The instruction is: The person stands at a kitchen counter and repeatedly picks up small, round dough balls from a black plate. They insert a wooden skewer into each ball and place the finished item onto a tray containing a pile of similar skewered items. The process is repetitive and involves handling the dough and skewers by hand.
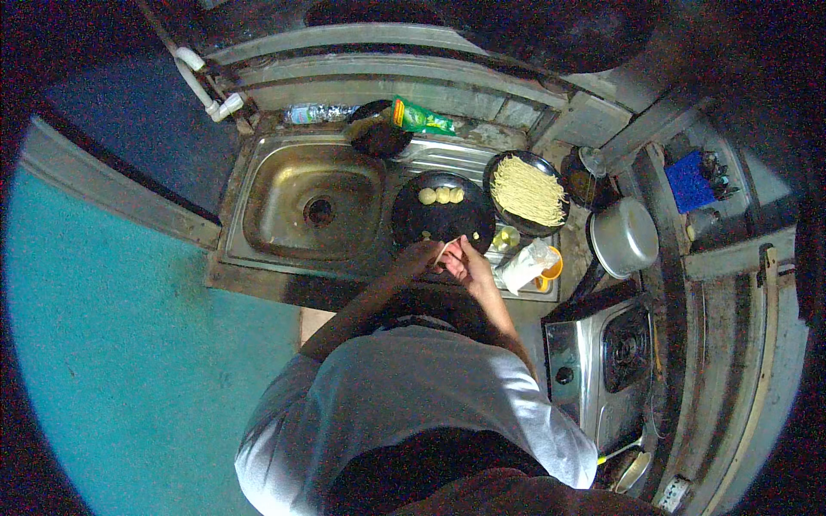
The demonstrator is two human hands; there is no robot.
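My left hand (429, 257) and my right hand (466, 263) meet at the near edge of a round black tray (445, 222). A thin pale strip, perhaps dough, stretches between their fingers. Three pale dough balls (441, 195) lie in a row on the tray's far part, and small pale bits (476, 236) rest nearer to me. Just right of it, many thin dough strands (526, 190) are spread on a second black tray (564, 222). A small clear cup (506, 238), a white plastic bag (526, 266) and an orange mug (550, 269) are close to my right hand.
A steel sink basin (277, 222) is at the left. Behind it are a plastic bottle (322, 113), a dark pan (381, 135) and a green packet (419, 117). To the right stand an aluminium pot (624, 235), a gas stove (581, 361) and a blue container (690, 182).
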